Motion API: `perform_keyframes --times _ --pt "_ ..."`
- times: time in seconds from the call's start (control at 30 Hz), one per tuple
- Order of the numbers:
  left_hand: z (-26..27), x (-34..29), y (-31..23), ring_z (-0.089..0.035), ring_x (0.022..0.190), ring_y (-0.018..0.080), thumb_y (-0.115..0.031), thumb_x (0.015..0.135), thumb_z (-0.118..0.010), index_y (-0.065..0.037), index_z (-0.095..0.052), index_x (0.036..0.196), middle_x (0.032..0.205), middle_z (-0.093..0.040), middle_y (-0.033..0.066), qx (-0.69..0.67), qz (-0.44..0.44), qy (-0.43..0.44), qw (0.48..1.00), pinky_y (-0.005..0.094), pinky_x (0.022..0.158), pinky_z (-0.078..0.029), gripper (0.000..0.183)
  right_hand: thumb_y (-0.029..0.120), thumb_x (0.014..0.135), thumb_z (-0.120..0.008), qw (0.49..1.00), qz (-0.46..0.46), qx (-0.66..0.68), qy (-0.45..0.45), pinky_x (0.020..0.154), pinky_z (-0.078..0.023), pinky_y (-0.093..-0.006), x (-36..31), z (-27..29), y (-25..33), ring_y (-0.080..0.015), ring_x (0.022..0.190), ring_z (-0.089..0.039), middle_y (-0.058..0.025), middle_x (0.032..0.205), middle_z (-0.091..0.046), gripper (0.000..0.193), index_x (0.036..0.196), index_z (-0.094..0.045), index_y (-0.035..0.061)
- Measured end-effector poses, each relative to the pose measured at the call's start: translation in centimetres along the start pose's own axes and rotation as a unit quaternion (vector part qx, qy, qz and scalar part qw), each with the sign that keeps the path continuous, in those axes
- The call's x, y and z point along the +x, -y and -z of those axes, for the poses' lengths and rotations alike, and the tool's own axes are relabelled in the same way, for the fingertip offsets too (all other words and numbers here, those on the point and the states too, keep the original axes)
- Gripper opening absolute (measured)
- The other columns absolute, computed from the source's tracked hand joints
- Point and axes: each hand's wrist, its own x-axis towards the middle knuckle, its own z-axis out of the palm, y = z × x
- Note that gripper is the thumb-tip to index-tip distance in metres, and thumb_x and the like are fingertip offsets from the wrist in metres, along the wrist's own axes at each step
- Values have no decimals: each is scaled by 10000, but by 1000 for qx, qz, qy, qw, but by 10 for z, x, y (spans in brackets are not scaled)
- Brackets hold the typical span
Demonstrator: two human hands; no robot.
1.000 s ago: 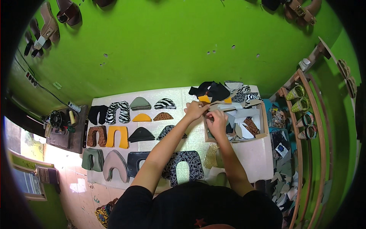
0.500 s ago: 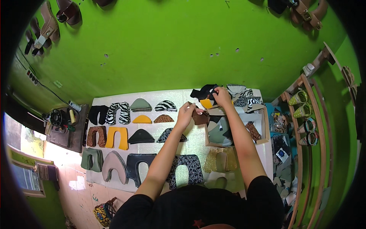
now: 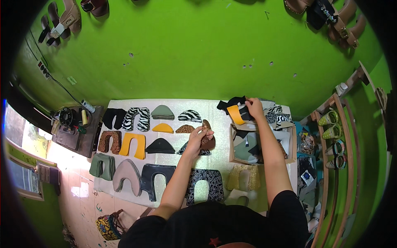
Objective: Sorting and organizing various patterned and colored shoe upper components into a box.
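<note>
My left hand (image 3: 199, 139) is closed on brown cut shoe-upper pieces (image 3: 208, 143), some with a leopard print. It holds them above the middle of the table, just over a dark patterned half-moon stack (image 3: 182, 147). At the back right my right hand (image 3: 254, 108) has bent fingers at the edge of a heap of black pieces (image 3: 232, 103). A yellow strip (image 3: 235, 114) lies in that heap beside the hand. What sits between the right fingertips is too small to make out.
Rows of cut stacks cover the table's left, including zebra arches (image 3: 137, 118), yellow arches (image 3: 132, 144) and green half-moons (image 3: 162, 112). An open cardboard box (image 3: 231, 155) of scraps stands at the right, near a sandal rack (image 3: 324, 142). A black machine (image 3: 65, 117) is on the left.
My left hand has moved left, away from the box, carrying the brown pieces. My right hand remains at the black heap, where more of the yellow strip shows. The view has shifted slightly.
</note>
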Motion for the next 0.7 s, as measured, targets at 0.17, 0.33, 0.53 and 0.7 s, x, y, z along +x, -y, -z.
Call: perform_keyframes --times 0.17,0.33,0.53,0.7 --pt "-3 -19 -7 -581 821 155 -106 887 -434 17 -479 952 955 -599 145 -29 11 17 999 280 743 -482 146 189 845 -480 985 -28 170 -9 566 -451 -315 0 38 -4 -216 564 -563 -116 597 -558 233 764 -558 -15" --pt "-6 -32 -13 -597 833 176 -131 889 -434 -15 -488 932 934 -614 137 3 24 27 999 295 764 -484 135 171 882 -444 947 -93 305 26 447 -460 -247 -7 83 10 -112 443 -468 -30 544 -461 223 776 -520 -10" --pt "-11 -49 -15 -600 853 198 -127 889 -434 -17 -483 977 945 -608 139 8 46 43 998 309 754 -497 149 83 854 -446 920 -120 371 33 493 -480 -260 -31 117 38 -132 501 -515 -51 666 -505 130 919 -496 -17" --pt "-19 -61 -26 -583 917 216 -93 885 -419 45 -390 1163 1139 -512 137 17 42 111 993 327 762 -504 312 -42 801 -416 903 -129 376 162 564 -498 -258 -69 135 99 -178 622 -598 -95 984 -537 262 1058 -464 -53"
